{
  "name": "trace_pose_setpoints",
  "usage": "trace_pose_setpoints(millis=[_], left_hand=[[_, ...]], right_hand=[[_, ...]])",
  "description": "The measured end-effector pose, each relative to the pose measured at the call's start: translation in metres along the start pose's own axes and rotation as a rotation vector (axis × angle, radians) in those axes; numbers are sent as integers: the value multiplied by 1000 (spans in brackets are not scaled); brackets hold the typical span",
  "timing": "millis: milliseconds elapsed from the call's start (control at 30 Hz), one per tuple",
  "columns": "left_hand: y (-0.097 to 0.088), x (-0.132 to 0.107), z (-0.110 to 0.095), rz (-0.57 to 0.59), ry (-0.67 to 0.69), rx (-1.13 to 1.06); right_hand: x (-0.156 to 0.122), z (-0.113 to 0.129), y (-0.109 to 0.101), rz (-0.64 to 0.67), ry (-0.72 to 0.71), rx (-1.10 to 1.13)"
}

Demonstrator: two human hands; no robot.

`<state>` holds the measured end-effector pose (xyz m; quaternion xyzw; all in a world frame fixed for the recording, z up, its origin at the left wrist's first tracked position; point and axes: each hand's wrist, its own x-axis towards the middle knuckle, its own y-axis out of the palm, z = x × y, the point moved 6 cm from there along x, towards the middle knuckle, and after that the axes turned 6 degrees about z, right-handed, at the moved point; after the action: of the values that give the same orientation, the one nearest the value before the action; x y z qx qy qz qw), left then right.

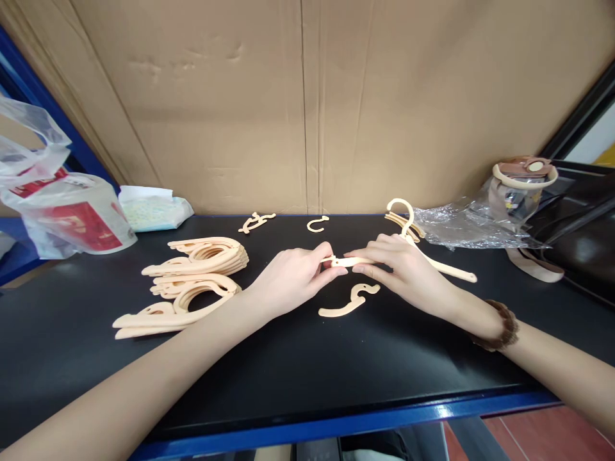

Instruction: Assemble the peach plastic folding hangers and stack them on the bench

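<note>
Both hands meet over the middle of the black tabletop point(298, 358). My left hand point(293, 276) and my right hand point(401, 272) each pinch one end of a small peach plastic hanger piece point(346, 261). Just below them a loose curved hanger arm point(348, 302) lies on the table. A finished hanger point(423, 246) with its hook up rests behind my right hand. To the left of my left hand sits a stack of several peach hanger arms point(192, 282).
A small hook point(318, 223) and another small part point(256, 221) lie near the cardboard wall point(307, 96). Plastic bags point(67, 218) are at the left, crumpled clear film point(461, 224), a lidded jar point(521, 186) and a dark bag point(581, 218) at the right. The blue table edge point(365, 419) runs along the front.
</note>
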<state>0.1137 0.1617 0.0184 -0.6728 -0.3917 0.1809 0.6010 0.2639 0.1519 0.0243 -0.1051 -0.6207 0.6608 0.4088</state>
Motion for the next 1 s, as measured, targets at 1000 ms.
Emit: trace_pose_setpoints(millis=[1000], left_hand=[[3,-7,-18,8,110,500]], right_hand=[[-4,2,6,112,-59,176]])
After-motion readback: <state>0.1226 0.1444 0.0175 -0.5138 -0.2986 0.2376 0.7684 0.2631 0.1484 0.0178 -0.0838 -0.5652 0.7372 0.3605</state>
